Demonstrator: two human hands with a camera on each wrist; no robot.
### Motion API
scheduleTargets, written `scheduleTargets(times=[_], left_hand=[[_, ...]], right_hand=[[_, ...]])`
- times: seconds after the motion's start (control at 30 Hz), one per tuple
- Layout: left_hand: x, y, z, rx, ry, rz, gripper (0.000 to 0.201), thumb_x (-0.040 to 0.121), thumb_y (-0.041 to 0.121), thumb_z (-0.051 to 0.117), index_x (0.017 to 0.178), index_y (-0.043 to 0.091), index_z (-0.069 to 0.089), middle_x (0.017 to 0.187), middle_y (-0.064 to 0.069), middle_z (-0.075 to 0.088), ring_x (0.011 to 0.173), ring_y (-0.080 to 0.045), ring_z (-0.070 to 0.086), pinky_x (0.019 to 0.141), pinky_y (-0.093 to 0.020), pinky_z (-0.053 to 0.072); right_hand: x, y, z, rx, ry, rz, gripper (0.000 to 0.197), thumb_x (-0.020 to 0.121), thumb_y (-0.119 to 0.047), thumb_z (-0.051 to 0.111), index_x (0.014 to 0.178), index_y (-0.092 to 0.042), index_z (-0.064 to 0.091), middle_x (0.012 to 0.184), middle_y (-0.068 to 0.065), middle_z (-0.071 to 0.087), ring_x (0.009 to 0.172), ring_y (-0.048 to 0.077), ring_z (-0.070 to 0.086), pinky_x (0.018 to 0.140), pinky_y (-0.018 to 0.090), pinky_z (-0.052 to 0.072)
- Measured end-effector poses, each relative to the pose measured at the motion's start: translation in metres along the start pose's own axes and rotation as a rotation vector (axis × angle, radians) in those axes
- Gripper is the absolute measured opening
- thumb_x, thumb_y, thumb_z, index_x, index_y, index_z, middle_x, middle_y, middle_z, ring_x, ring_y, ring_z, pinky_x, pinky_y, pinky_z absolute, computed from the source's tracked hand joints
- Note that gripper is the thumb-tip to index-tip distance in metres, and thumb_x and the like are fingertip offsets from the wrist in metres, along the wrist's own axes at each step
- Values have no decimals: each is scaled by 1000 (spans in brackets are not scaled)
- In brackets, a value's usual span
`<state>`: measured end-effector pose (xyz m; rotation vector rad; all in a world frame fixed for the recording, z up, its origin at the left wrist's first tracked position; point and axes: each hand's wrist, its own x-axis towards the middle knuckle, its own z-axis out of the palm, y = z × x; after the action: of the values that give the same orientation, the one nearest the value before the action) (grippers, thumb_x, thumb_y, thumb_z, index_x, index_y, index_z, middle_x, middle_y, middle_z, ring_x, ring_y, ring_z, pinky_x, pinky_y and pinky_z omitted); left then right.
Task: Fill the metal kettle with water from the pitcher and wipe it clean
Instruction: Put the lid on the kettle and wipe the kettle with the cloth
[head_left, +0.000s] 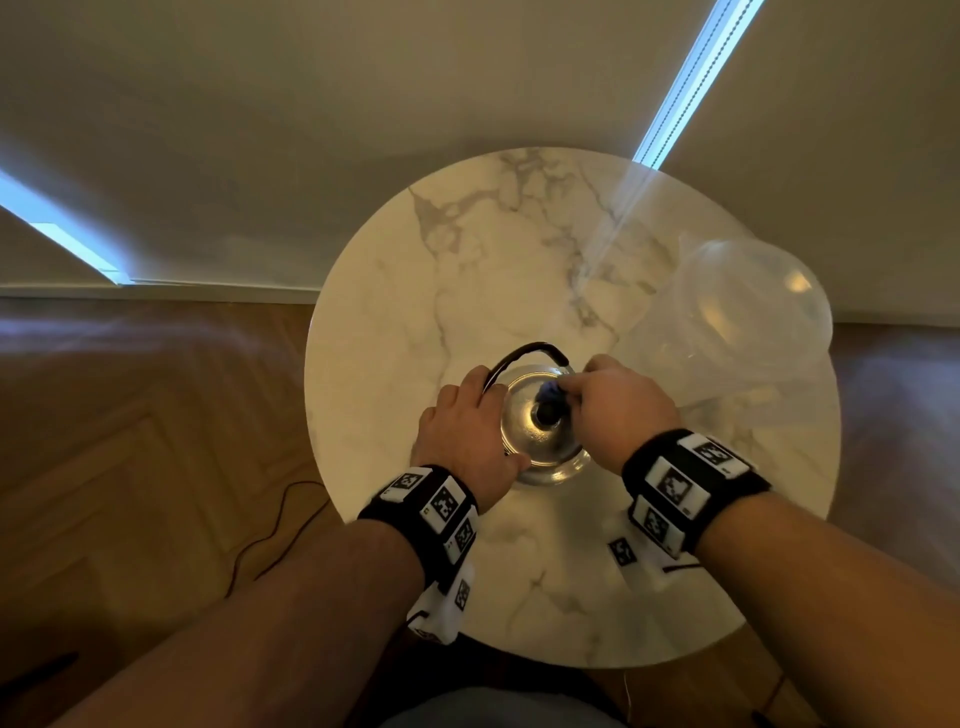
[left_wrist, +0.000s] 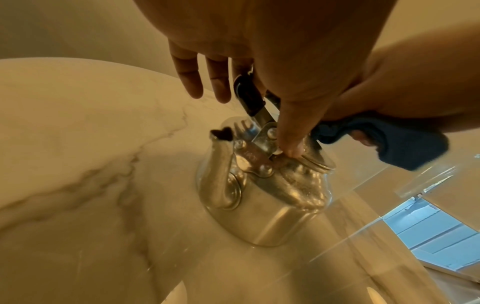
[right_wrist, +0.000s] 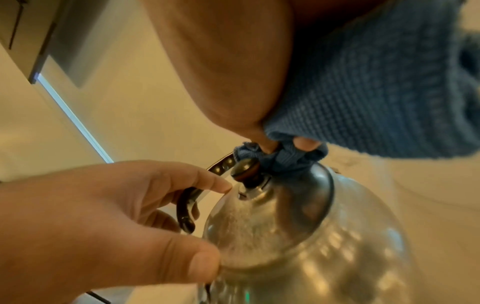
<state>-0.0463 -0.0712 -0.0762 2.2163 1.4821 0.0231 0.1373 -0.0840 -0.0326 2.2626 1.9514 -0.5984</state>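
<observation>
The shiny metal kettle (head_left: 543, 447) stands on the round marble table (head_left: 519, 260), its lid on and its black handle (head_left: 524, 349) folded back. My left hand (head_left: 470, 423) holds the kettle from the left. Its thumb (left_wrist: 288, 133) presses by the handle hinge and its fingers (right_wrist: 182, 181) reach round the handle. My right hand (head_left: 610, 402) grips a bunched blue cloth (head_left: 550, 389) and presses it on the lid beside the dark knob (right_wrist: 245, 170). The spout (left_wrist: 221, 164) points away from me. The clear plastic pitcher (head_left: 727, 322) stands at the table's right.
The wall runs close behind the table. Wooden floor lies to the left, with a thin cable (head_left: 270, 535) trailing across it. The table's near edge (head_left: 571, 662) is just in front of me.
</observation>
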Motion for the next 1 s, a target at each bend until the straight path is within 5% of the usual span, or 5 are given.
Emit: scheduleTargets(times=[0.27, 0.43, 0.7, 0.9, 1.0], left_hand=[[-2, 1, 4, 2, 45, 13, 78, 72, 58, 71, 137, 29, 40, 152, 6, 25, 127, -23, 41, 101, -40, 42], [0, -1, 5, 17, 49, 23, 81, 72, 59, 71, 139, 26, 39, 151, 4, 27, 128, -24, 40, 103, -40, 40], [0, -5, 7, 6, 38, 30, 80, 71, 59, 71, 137, 29, 39, 151, 4, 27, 129, -24, 39, 103, -41, 39], [0, -5, 5, -2, 20, 33, 68, 75, 47, 65, 135, 27, 42, 147, 2, 31, 122, -25, 44, 98, -41, 42], [0, -6, 5, -3, 29, 22, 60, 76, 40, 60, 131, 26, 43, 143, 2, 33, 116, -26, 47, 93, -40, 42]], right_hand=[[9, -24, -2, -28, -98, -84, 32, 101, -41, 46, 123, -50, 67, 119, -3, 52, 99, 24, 62, 79, 33, 51], [17, -32, -4, -84, -64, 13, 30, 102, -41, 44, 120, -43, 68, 107, 0, 51, 89, 25, 61, 69, 31, 46], [-16, -37, -7, -344, -183, -275, 40, 90, -55, 58, 128, -42, 62, 134, -7, 49, 96, 21, 63, 66, 31, 53], [-13, -69, -4, -391, -120, -241, 24, 95, -33, 57, 113, -26, 72, 114, -6, 56, 85, 19, 59, 63, 32, 51], [-41, -55, 10, -333, -134, -278, 40, 96, -20, 53, 133, -30, 62, 132, -7, 53, 94, 24, 61, 62, 34, 47]])
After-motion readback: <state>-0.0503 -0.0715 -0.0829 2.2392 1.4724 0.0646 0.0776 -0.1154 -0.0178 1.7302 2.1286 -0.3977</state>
